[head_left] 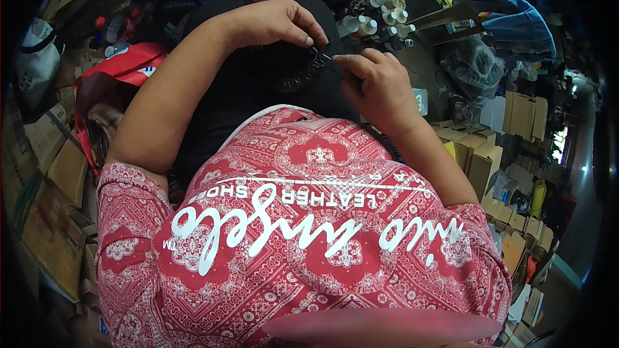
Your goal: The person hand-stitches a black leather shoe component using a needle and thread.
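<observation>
- Black leather piece (271, 77) lay on the person's lap, just above the red patterned shirt (303, 219).
- Left hand (277, 22) pinched its upper edge; right hand (374, 80) pinched a thin needle (326, 58) against it.
- White thread spools (383, 9) stood beyond.
- Brown cardboard boxes (480, 158) were stacked at right; a red bag (122, 64) lay at left.
</observation>
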A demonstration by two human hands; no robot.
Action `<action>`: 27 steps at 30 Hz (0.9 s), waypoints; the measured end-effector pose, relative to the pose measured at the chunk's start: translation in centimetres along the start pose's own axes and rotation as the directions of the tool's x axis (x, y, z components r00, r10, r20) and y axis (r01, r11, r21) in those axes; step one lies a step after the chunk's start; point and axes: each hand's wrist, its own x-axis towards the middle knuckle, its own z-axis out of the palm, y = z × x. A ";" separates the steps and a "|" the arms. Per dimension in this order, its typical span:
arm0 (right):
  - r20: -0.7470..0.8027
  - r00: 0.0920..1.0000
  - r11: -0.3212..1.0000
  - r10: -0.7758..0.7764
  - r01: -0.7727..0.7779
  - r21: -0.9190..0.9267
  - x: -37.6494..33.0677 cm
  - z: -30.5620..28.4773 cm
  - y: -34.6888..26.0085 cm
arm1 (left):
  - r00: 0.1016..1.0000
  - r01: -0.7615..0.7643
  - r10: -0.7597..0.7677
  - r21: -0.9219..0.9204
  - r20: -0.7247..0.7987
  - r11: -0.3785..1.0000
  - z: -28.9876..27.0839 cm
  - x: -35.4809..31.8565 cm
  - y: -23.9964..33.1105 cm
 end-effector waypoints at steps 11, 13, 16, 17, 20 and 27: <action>0.021 1.000 0.999 0.011 -0.012 0.031 0.8 -0.5 -0.5 | 1.000 -0.006 0.006 0.054 0.001 0.999 0.1 0.3 0.3; 0.047 0.999 0.999 0.017 -0.019 0.035 1.0 -0.5 -0.5 | 1.000 -0.007 0.007 0.056 0.007 0.998 0.1 0.5 0.4; 0.101 0.991 0.970 0.089 -0.110 0.219 1.5 0.1 0.8 | 1.000 -0.004 0.004 0.096 0.006 0.995 0.2 1.0 0.5; 0.143 0.984 0.949 0.108 -0.145 0.281 1.5 0.1 1.5 | 1.000 -0.013 0.014 0.131 -0.004 0.991 0.4 1.2 0.5; 0.215 0.968 0.878 0.131 -0.214 0.429 1.0 0.7 3.8 | 0.999 -0.041 0.040 0.165 0.007 0.985 0.7 1.4 0.0; 0.433 0.898 0.636 0.075 -0.377 0.673 1.1 2.1 6.8 | 0.999 0.001 -0.012 0.258 0.043 0.966 0.7 1.8 0.8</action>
